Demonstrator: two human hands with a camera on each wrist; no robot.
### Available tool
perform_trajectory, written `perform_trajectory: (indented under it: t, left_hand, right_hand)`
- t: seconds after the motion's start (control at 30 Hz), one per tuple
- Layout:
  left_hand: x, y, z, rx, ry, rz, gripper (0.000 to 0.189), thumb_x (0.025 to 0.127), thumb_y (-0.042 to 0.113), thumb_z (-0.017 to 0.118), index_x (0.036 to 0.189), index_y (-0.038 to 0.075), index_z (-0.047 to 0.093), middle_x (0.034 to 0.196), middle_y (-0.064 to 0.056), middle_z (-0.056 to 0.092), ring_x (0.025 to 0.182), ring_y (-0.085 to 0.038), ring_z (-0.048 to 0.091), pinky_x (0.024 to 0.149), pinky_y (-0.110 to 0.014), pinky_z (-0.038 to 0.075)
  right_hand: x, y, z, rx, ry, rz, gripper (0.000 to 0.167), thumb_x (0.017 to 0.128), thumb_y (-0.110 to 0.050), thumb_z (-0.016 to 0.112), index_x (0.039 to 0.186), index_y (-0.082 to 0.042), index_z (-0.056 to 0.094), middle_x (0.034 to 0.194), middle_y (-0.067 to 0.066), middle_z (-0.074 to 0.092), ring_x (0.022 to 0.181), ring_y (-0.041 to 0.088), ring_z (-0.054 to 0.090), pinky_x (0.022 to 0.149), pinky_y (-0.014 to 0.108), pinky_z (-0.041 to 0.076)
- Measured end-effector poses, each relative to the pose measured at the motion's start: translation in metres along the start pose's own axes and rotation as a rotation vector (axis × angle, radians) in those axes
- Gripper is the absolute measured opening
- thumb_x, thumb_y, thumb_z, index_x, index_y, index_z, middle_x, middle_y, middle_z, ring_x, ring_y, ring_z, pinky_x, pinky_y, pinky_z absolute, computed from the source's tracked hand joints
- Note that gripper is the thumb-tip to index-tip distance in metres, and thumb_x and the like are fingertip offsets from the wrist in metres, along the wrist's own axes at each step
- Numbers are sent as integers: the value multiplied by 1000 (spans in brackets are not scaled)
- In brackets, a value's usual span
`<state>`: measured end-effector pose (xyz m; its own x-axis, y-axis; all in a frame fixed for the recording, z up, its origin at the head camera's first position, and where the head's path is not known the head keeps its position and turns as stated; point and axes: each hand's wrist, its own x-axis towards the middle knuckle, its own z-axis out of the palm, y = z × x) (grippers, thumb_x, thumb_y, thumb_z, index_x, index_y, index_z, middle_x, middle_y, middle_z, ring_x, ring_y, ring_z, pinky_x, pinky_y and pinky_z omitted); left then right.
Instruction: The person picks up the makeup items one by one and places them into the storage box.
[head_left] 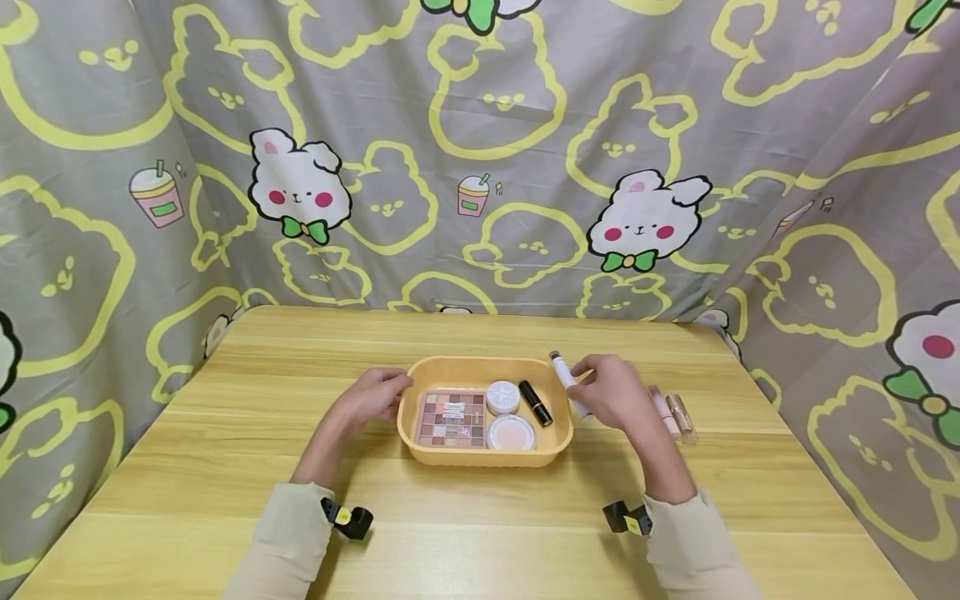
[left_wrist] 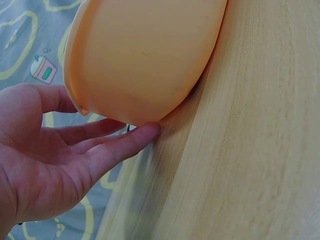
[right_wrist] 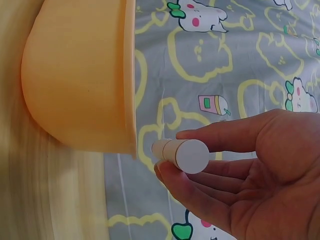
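Observation:
My left hand (head_left: 373, 393) touches the left end of a yellow-orange plastic basket (head_left: 480, 457). In the left wrist view, its fingers reach to the rim and the thumb rests against the outer wall. Between thumb and fingertips, my right hand (head_left: 611, 390) pinches a slim white cosmetic tube (head_left: 564, 372) with a dark end, just beyond the basket's right rim. Inside the basket lie an eyeshadow palette (head_left: 450, 419), a white round compact (head_left: 502, 397), a clear-lidded powder compact (head_left: 512, 433) and a black lipstick tube (head_left: 536, 403).
Right of the basket, partly behind the right hand, lie a pinkish tube (head_left: 664, 412) and a gold-toned lipstick tube (head_left: 680, 413). A wooden table (head_left: 480, 542) carries everything. Patterned grey curtain (head_left: 405, 192) encloses its back and sides.

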<state>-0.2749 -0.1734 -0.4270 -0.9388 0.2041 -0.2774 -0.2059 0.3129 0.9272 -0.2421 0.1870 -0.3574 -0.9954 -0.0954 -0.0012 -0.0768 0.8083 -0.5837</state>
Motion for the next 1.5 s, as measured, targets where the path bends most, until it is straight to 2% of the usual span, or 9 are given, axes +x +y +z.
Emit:
perform_trajectory:
  t: [0.43, 0.87, 1.2, 1.5]
  left_hand:
    - [1, 0, 0, 3, 2, 5, 55, 105, 23, 45, 150, -8, 39, 132, -24, 60, 113, -24, 64, 84, -32, 59]
    - [1, 0, 0, 10, 1, -3, 57, 106, 25, 45, 152, -8, 35, 140, -25, 56, 121, -28, 62, 88, -35, 59]
    - [2, 0, 0, 0, 1, -10, 57, 106, 25, 45, 153, -7, 36, 139, -25, 57, 120, -27, 62, 90, -35, 58]
    - [1, 1, 0, -3, -11, -1, 58, 105, 24, 46, 153, -8, 34, 140, -27, 56, 123, -31, 61, 90, -36, 58]
  right_hand:
    - [-3, -10, 11, 33, -13, -52, 29, 91, -12, 70, 115, 4, 70, 93, 14, 76, 82, 23, 71, 68, 36, 58]
    - [-3, -21, 28, 34, -34, -63, 25, 89, -6, 71, 111, 5, 71, 90, 15, 75, 78, 20, 72, 65, 32, 59]
    - [-3, -28, 41, -55, 24, -86, 17, 86, -2, 73, 100, 5, 72, 80, 12, 74, 67, 17, 68, 57, 27, 54]
    - [-4, -29, 49, -153, 101, -155, 4, 80, 0, 74, 83, 1, 72, 66, 4, 65, 59, 16, 56, 52, 25, 44]
